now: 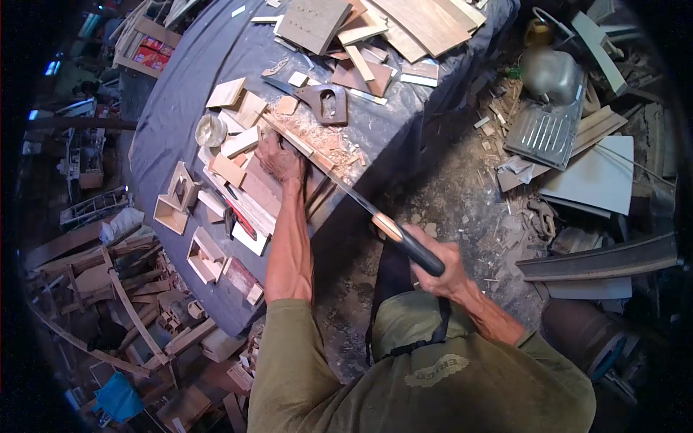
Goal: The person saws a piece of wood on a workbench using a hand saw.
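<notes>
My right hand (442,267) is wrapped round the dark handle of a hand saw (408,242) in front of the table's edge. Its thin blade runs up and left to a narrow wooden strip (299,143), and the two overlap near the table's edge. My left hand (283,160) grips the strip and bears down beside it; its fingertips are partly hidden. Under and beside that hand lies a brown board (261,189). Sawdust and shavings (332,146) are heaped along the strip's far side.
A hand plane (332,108), a round jar (211,131) and a red-handled tool (242,219) lie on the cloth-covered table (170,108). Small wooden boxes (206,254) stand near its left edge. Stacked boards (426,29) cover the far end. A metal sink (545,137) sits among scrap at right.
</notes>
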Motion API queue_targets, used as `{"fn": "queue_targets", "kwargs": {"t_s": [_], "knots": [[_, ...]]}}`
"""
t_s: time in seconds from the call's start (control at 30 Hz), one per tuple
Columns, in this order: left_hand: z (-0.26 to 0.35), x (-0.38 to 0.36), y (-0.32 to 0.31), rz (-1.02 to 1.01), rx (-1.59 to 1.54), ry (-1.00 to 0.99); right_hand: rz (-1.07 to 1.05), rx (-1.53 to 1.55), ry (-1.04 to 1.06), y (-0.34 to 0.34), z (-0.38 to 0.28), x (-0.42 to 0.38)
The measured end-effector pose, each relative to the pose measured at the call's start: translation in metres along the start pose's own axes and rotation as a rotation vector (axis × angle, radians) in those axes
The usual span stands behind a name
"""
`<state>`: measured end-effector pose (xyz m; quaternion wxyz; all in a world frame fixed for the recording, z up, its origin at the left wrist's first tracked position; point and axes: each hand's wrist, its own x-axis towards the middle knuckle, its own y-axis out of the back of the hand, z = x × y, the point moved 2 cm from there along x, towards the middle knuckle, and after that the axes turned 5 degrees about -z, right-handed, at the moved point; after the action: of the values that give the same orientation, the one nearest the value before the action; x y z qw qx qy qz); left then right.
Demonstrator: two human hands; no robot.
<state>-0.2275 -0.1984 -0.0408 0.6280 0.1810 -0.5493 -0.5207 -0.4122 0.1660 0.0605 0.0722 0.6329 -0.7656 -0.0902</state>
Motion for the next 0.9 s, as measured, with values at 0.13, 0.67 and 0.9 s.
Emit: {"fn": "queue_targets", "kwargs": {"t_s": [0.13,0.67,0.9], "knots": [[-0.003,-0.003,0.000,-0.060,0.029,0.038,0.003,-0.068,0.021,0.020,-0.005,-0.045],[0.003,-0.002,0.005,-0.062,0.025,0.019,0.089,-0.120,0.147,0.014,-0.003,-0.034],[0.012,0.000,0.010,0.027,-0.062,-0.020,0.030,-0.068,0.051,-0.004,-0.005,0.010]]}}
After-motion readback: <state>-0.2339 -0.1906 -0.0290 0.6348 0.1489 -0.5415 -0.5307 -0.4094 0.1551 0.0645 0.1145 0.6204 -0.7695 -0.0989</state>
